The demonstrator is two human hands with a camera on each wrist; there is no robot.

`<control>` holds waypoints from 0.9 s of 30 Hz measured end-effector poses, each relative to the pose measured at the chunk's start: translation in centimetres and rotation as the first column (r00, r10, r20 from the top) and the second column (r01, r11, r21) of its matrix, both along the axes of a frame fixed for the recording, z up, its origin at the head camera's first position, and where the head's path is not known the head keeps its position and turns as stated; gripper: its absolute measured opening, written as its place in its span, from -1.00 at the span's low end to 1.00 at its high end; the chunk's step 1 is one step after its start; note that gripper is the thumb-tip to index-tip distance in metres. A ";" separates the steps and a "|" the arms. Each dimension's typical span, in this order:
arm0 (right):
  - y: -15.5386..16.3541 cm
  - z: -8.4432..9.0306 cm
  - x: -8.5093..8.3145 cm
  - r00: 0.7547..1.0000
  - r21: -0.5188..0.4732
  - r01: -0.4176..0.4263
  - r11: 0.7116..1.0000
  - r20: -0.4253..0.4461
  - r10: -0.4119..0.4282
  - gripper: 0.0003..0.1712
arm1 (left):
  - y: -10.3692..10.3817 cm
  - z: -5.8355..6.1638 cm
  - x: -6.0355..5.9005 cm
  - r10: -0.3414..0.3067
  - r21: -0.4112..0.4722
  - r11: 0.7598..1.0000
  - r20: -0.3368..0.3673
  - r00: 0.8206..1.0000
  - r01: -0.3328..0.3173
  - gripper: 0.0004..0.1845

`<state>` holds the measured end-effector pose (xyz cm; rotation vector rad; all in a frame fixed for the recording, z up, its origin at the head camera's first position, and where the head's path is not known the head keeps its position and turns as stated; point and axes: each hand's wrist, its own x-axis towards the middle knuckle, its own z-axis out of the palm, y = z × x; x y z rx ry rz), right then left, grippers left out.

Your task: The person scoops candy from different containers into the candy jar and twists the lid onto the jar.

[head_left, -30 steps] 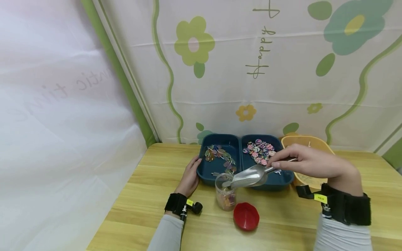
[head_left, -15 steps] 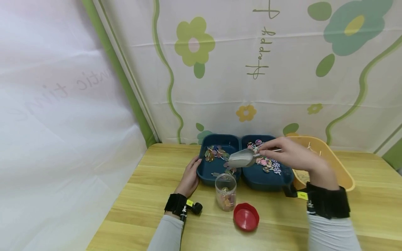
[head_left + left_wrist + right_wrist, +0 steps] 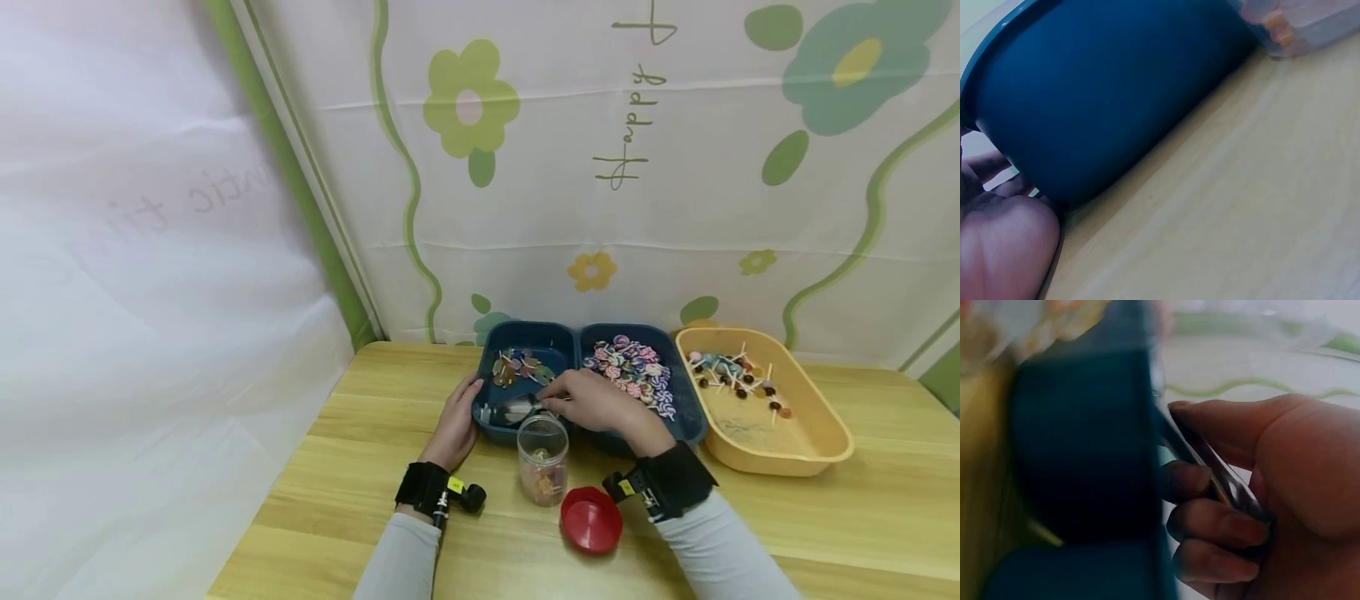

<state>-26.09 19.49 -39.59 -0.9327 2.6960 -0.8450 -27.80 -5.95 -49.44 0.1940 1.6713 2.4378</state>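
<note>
My right hand grips the handle of a metal scoop, its fingers curled round the handle in the right wrist view. The scoop's bowl is down inside the left dark blue bin, near its front wall, by translucent lollipop-shaped pieces. My left hand holds that bin at its left side; in the left wrist view the palm lies beside the bin's outer wall, fingers partly hidden. Just in front of the bin stands a clear jar, uncapped, with some colourful pieces in it.
A red lid lies right of the jar, near my right wrist. The right dark blue bin holds swirl lollipop-shaped pieces. Farther right, a yellow bin contains more pieces on sticks. A curtain hangs behind the table.
My right hand has carried the scoop from over the jar's mouth, back up over the bins, then left and down into the left blue bin. The left hand has stayed on the bin.
</note>
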 end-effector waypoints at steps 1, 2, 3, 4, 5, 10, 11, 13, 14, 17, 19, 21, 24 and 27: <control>0.0 -0.3 -0.1 1.000 -0.002 0.000 1.000 0.006 0.000 -0.72 | 0.0 0.0 0.0 0.000 -0.004 1.000 0.002 1.000 0.000 -0.45; 0.0 -0.5 -0.2 1.000 0.002 0.003 1.000 0.000 -0.003 -0.72 | 0.0 0.0 0.0 0.001 -0.007 1.000 0.001 1.000 -0.001 -0.45; 0.1 -0.7 -0.3 1.000 0.003 0.005 1.000 -0.002 -0.005 -0.72 | 0.0 0.0 0.0 -0.002 -0.007 1.000 -0.001 1.000 0.002 -0.45; 0.2 -0.8 -0.4 1.000 0.000 0.003 1.000 -0.001 -0.003 -0.72 | 0.0 0.0 0.0 -0.006 -0.005 1.000 -0.003 1.000 0.006 -0.45; 0.4 -0.9 -0.5 1.000 -0.013 -0.007 1.000 0.005 0.007 -0.71 | 0.0 0.1 0.0 -0.008 -0.002 1.000 0.000 1.000 0.008 -0.45; 1.3 -1.2 -1.1 0.994 -0.117 -0.080 0.990 0.062 0.088 -0.67 | 0.0 0.1 -0.1 -0.009 0.003 1.000 0.010 1.000 0.009 -0.47; 1.6 -1.3 -1.2 0.992 -0.143 -0.091 0.986 0.078 0.103 -0.67 | 0.1 0.1 0.0 -0.004 0.001 1.000 0.015 1.000 0.004 -0.47; 2.0 -1.4 -1.4 0.986 -0.188 -0.104 0.977 0.108 0.126 -0.68 | 0.1 0.0 0.0 0.003 -0.005 1.000 0.017 1.000 -0.003 -0.47; 2.1 -1.4 -1.5 0.984 -0.205 -0.106 0.973 0.118 0.132 -0.68 | 0.1 0.0 -0.1 0.006 -0.008 1.000 0.017 1.000 -0.006 -0.47; 2.5 -1.5 -1.7 0.981 -0.243 -0.108 0.964 0.132 0.143 -0.68 | 0.2 0.0 -0.1 0.019 -0.022 1.000 0.020 1.000 -0.019 -0.46; 2.7 -1.6 -1.9 0.979 -0.262 -0.106 0.959 0.140 0.146 -0.67 | 0.2 0.0 -0.2 0.023 -0.028 0.999 0.018 1.000 -0.023 -0.45; 2.8 -1.6 -2.0 0.977 -0.278 -0.101 0.955 0.151 0.148 -0.67 | 0.2 0.0 -0.2 0.028 -0.035 0.999 0.019 0.999 -0.027 -0.45; 2.9 -1.7 -2.1 0.977 -0.298 -0.085 0.951 0.161 0.137 -0.68 | 0.2 0.0 -0.3 0.028 -0.044 0.999 0.020 0.999 -0.027 -0.43; 2.9 -1.9 -2.2 0.979 -0.308 -0.056 0.950 0.168 0.113 -0.70 | 0.1 0.0 -0.3 0.028 -0.050 0.998 0.022 0.999 -0.026 -0.42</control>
